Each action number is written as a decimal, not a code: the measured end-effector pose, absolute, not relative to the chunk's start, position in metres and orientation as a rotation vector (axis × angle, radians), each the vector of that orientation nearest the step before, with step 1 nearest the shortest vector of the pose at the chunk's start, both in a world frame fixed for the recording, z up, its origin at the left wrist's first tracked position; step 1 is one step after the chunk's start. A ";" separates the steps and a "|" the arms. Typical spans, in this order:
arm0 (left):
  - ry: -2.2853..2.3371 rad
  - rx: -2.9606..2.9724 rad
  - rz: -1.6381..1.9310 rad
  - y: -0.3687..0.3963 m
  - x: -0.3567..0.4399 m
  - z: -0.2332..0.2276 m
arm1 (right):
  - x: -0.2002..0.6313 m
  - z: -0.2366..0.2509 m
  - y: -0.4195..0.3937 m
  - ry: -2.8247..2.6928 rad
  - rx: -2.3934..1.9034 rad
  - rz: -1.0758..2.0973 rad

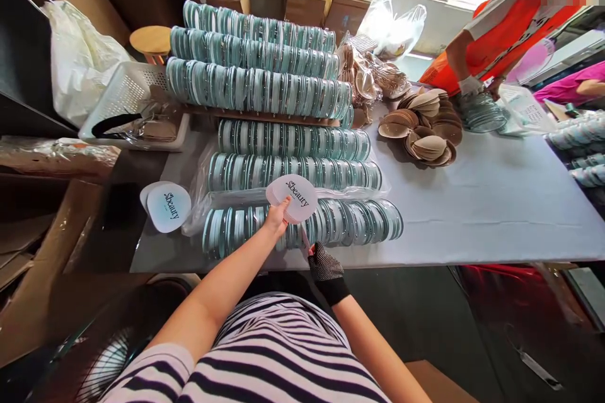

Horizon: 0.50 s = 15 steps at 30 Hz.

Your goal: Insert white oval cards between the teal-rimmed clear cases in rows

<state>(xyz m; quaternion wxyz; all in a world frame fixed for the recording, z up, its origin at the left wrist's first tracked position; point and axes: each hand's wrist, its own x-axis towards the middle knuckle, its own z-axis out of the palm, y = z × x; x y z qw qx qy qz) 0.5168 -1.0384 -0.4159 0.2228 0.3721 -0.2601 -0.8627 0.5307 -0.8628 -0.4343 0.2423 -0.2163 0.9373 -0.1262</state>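
My left hand (276,219) grips a small stack of white rounded cards (299,194) printed "beauty", thumb on top. It is above the front row of round clear glass discs (362,221), which stand on edge side by side. My right hand (327,266), in a dark dotted fingerless glove, pinches one thin card (305,239) at the near side of that row. The card is tilted edge-on, and its lower end is between my fingertips. Pale cards show between many of the discs. More printed cards (169,208) lie at the table's left end.
Several further rows of discs (293,141) stand behind, some on a brown board. Brown oval pieces (428,132) are piled to the right. A white basket (113,97) holds a black-handled tool. Across the table, a person in orange (501,25) has gloved hands on stacked discs (482,110).
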 end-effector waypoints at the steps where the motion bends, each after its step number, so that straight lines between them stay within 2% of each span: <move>1: -0.717 1.019 -2.389 -1.039 0.517 -0.417 | 0.530 -0.437 -0.862 2.587 -0.595 -0.353; 6: -0.740 1.010 -2.422 -1.040 0.521 -0.418 | 0.523 -0.454 -0.878 2.603 -0.596 -0.412; 15: -0.810 0.917 -2.364 -1.028 0.523 -0.423 | 0.518 -0.451 -0.889 1.877 -0.416 -1.133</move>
